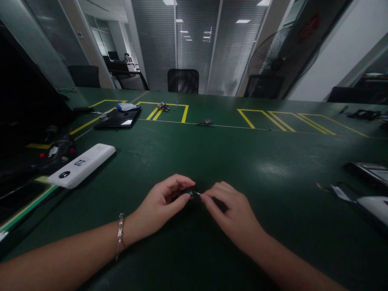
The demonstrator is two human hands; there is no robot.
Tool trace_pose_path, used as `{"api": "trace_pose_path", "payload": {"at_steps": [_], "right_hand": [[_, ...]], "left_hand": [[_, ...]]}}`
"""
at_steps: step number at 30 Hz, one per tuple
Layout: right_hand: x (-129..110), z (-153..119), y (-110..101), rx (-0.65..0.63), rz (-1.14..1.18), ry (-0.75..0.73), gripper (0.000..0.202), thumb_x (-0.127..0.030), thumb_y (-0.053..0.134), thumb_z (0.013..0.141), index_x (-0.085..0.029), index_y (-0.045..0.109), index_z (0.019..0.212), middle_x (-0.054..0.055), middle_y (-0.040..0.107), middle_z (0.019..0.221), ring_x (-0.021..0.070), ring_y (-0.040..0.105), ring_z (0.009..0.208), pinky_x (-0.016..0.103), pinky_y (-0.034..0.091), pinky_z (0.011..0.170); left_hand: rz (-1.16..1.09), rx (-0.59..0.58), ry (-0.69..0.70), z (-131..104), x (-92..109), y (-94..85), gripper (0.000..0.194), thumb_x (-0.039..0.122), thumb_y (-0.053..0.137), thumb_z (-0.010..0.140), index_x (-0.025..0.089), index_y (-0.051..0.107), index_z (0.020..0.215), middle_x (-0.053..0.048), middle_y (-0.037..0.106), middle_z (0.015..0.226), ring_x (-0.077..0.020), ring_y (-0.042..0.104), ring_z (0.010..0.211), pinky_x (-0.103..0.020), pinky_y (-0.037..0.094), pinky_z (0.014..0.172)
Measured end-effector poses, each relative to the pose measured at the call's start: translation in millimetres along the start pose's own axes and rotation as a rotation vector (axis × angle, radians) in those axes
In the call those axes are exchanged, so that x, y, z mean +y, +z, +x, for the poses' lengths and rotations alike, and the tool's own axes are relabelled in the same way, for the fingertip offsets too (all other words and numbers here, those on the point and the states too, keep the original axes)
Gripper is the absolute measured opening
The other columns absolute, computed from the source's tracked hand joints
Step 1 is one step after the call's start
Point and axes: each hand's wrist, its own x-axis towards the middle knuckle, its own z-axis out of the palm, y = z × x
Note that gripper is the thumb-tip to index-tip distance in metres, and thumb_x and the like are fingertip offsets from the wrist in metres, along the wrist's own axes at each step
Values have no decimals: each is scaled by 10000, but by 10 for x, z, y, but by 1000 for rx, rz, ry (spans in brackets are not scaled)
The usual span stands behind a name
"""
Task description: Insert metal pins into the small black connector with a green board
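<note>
Just above the green table (194,153), my left hand (165,204) is closed around a small dark object (188,190) with a bit of green on it. Its kind is not clear, since the fingers cover most of it. Facing it, my right hand (232,210) pinches a thin, light-coloured pin-like piece (197,193) between thumb and forefinger. The piece's inner end points at the dark object; whether the two touch I cannot tell. A silvery bracelet (120,236) circles my left wrist.
A white power bank (81,165) lies to the left, with a black tablet-like slab (118,118) beyond it. Small metal parts (163,106) and a dark plug-like piece (206,121) lie farther back. A white mouse-like device (374,206) sits at right. Chairs (183,81) line the far edge.
</note>
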Motion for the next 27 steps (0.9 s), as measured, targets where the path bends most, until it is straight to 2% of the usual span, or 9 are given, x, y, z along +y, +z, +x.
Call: {"api": "trace_pose_path", "payload": {"at_steps": [6, 12, 16, 23, 27], "right_hand": [[13, -21, -1, -12, -13, 6, 223, -242, 501, 930, -198, 671, 793, 13, 610, 734, 167, 537, 700, 295, 397, 637], [19, -17, 9, -15, -9, 18, 233, -249, 493, 935, -196, 678, 804, 19, 602, 734, 172, 532, 705, 301, 389, 642], [20, -11, 20, -15, 13, 7, 236, -252, 494, 933, -197, 675, 793, 13, 601, 722, 166, 532, 692, 299, 384, 642], [43, -14, 20, -31, 47, 0, 233, -260, 492, 939, -199, 671, 803, 6, 597, 720, 161, 532, 696, 297, 376, 646], [43, -10, 3, -55, 79, -17, 242, -259, 485, 946, -198, 669, 802, -1, 581, 704, 154, 526, 688, 292, 373, 643]], "left_hand": [[135, 24, -7, -6, 50, 6, 227, 187, 549, 898, 149, 622, 1110, -79, 643, 1050, -209, 614, 954, -343, 493, 847], [261, 37, 122, -2, 42, -9, 276, 145, 616, 859, 187, 645, 1130, -73, 617, 1140, -210, 592, 1038, -341, 478, 912], [309, 33, 122, -26, 33, -11, 256, 143, 600, 881, 204, 657, 1123, -54, 657, 1103, -194, 614, 1024, -318, 486, 902], [282, 25, 90, -28, 22, -17, 265, 150, 621, 877, 243, 672, 1119, -24, 693, 1120, -185, 635, 1043, -300, 488, 931], [157, 19, 53, -21, 22, -12, 266, 117, 644, 848, 224, 692, 1087, -28, 713, 1103, -179, 658, 1011, -273, 513, 894]]}}
